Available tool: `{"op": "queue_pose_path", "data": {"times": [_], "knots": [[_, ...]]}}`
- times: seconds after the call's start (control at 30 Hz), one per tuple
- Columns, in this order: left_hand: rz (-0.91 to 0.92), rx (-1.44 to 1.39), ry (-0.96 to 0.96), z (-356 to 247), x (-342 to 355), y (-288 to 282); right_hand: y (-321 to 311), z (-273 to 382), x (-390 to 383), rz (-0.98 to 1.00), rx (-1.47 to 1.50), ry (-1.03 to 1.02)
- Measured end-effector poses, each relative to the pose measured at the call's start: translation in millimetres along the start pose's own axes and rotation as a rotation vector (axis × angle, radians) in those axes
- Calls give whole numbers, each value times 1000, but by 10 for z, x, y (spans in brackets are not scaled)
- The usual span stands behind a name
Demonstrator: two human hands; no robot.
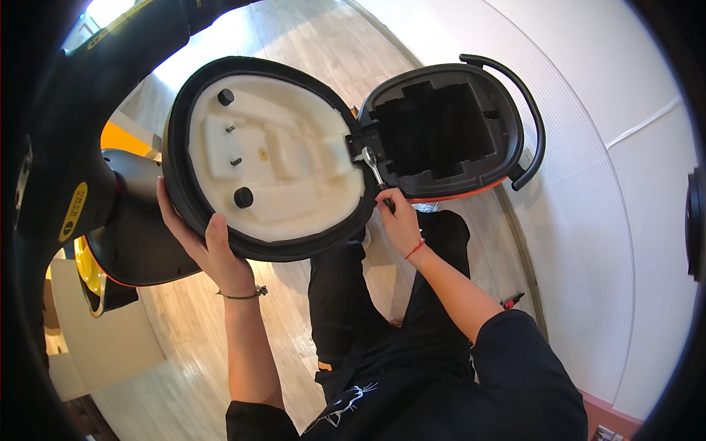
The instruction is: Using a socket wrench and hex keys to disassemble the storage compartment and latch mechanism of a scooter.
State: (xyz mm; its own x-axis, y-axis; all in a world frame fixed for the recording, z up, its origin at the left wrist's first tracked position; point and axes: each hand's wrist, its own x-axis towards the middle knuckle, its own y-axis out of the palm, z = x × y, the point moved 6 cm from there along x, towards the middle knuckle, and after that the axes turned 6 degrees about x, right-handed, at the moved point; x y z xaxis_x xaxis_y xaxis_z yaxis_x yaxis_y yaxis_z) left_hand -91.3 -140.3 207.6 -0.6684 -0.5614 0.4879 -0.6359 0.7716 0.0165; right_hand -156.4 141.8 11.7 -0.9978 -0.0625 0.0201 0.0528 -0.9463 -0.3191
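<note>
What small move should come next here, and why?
Probably a short turn of the ratchet wrench, since its head sits at the hinge, the right hand grips it, and the left hand holds the upturned scooter seat.

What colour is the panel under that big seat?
The panel is creamy white, best in the head view.

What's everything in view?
seat: 1, black and cream, centre
round pads: 2, black, seat underside
studs: 2, grey, between pads
ratchet: 1, silver, seat's right edge
bin: 1, black, right of seat
curved bar: 1, black, right of bin
frame: 1, black, upper left
small item: 1, red and black, right
floor: 1, pale wood, below
wall: 1, white, right
legs: 2, black trousers, below
left hand: 1, bare, seat rim
right hand: 1, bare, on ratchet
</note>
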Motion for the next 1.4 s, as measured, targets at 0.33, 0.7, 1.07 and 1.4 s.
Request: {"op": "queue_pose_path", "data": {"times": [0.33,0.7,1.07,1.4], "knots": [[-23,-10,29,-6,0,-50,95,920,294,161,-267,-256],[-28,33,57,-9,1,-51,-43,1218,624,68,-711,-688],[-27,55,69,5,3,-77,82,1321,1456,428,-816,-178],[-29,69,46,-10,10,-68,299,1052,1991,666,-736,-11]]}}
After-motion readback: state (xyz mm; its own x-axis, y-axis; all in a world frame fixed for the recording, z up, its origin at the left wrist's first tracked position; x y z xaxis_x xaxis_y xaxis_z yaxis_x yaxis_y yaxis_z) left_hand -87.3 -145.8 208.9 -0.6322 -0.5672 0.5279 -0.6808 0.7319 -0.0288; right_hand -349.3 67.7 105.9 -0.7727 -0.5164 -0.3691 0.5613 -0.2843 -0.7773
